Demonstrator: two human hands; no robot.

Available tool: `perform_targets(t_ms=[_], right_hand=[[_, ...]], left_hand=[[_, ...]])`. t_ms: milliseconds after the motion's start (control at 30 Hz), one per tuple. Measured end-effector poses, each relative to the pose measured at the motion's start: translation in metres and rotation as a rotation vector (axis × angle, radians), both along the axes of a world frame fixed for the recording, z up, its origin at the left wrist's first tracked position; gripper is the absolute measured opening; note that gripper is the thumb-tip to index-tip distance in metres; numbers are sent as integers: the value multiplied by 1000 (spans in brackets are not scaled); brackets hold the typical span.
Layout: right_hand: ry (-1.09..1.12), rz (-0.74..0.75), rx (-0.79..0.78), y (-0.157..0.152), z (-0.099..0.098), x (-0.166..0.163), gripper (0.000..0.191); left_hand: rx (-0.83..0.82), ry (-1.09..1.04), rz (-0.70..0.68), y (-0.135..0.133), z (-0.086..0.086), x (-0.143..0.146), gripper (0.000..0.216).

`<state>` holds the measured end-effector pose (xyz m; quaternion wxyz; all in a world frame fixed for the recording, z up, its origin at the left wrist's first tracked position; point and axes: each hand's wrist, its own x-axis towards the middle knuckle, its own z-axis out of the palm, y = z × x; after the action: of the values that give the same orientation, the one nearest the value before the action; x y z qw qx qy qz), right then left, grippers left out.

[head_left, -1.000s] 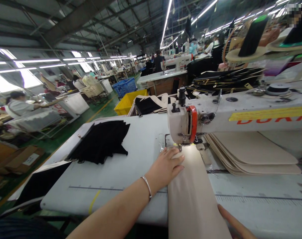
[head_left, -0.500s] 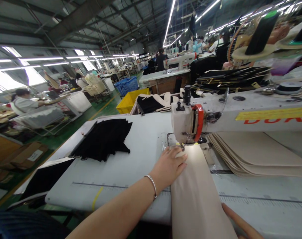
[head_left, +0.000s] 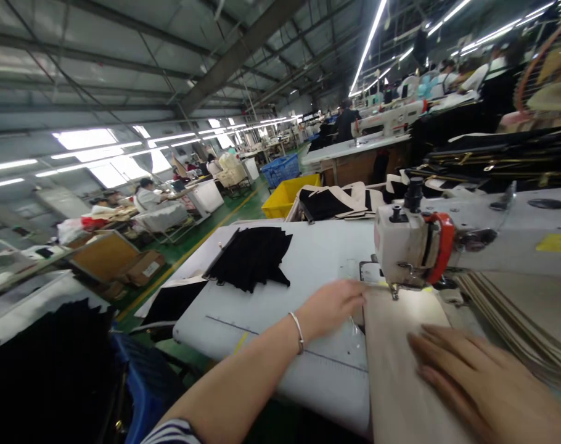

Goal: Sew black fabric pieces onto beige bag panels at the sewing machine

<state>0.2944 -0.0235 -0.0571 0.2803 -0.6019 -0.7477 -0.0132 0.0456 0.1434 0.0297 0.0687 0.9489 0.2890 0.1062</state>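
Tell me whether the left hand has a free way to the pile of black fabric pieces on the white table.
Probably yes: the left hand rests at the beige panel's edge, and only bare white table separates it from the black fabric pile.

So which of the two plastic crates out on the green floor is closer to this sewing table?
The yellow crate; the blue crate sits behind it, further down the aisle.

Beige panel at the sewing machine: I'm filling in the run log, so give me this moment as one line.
left hand: flat at beige panel edge | right hand: flat on panel | panel under sewing machine needle | black fabric pile aside
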Motion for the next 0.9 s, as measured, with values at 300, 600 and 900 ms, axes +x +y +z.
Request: perform_targets(t_ms=[300, 600, 900], right_hand=[[-224, 10, 54, 25, -14, 5, 56], [-178, 15, 10, 28, 7, 1, 47], [-205, -29, 26, 37, 24, -11, 46]], left_hand=[[136, 129, 788, 86, 45, -164, 29], [153, 245, 791, 85, 60, -160, 31], [-65, 135, 556, 26, 125, -113, 47]])
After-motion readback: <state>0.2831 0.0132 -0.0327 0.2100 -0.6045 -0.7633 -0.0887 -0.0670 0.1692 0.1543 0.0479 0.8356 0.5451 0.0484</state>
